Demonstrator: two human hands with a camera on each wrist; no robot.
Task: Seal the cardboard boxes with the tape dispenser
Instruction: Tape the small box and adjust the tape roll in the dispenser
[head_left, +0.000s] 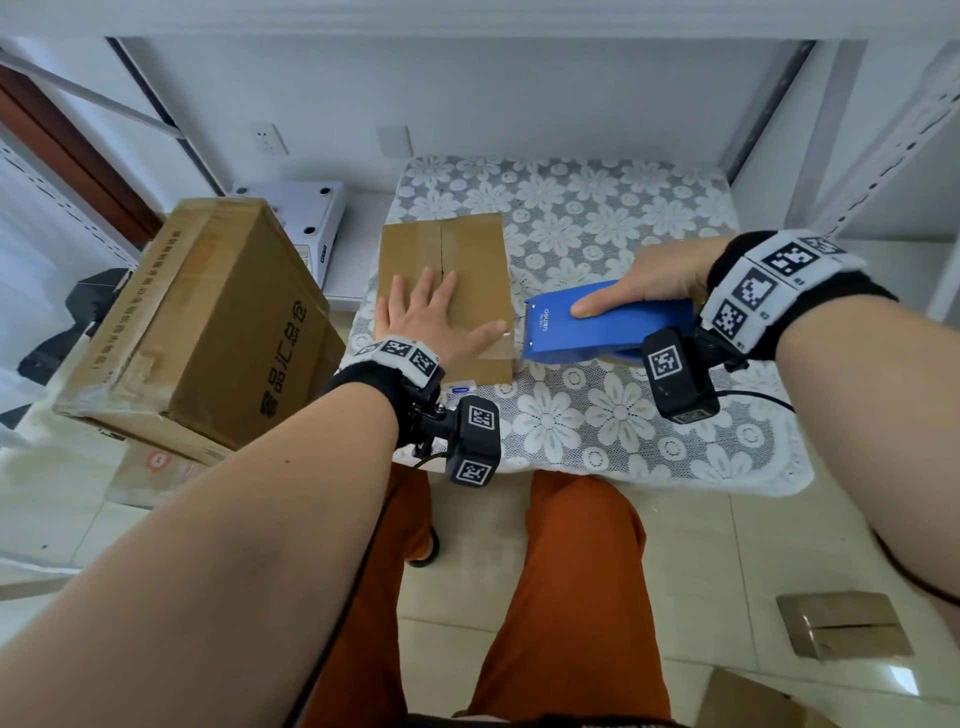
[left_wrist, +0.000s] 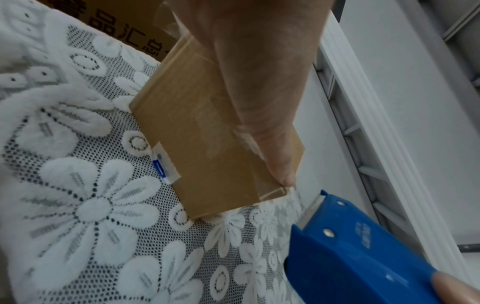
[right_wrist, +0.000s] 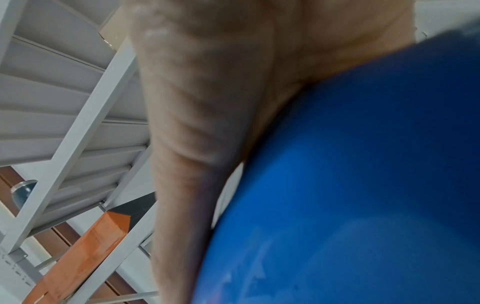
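Observation:
A small flat cardboard box (head_left: 470, 249) lies on the lace-covered table (head_left: 613, 415), clear tape running along its centre seam. My left hand (head_left: 431, 317) lies flat on the lid with fingers spread, and the thumb (left_wrist: 275, 160) presses the tape at the box's near right corner (left_wrist: 221, 164). My right hand (head_left: 654, 280) grips a blue tape dispenser (head_left: 608, 327) just right of the box, its serrated blade (left_wrist: 311, 205) pointing at that corner. The right wrist view is mostly filled by the dispenser's blue body (right_wrist: 363, 185).
A large printed cardboard box (head_left: 202, 322) stands tilted to the left of the table. A white device (head_left: 306, 208) sits behind it. Metal shelving (head_left: 878, 145) frames the right side. A small flat box (head_left: 844, 631) lies on the tiled floor at lower right.

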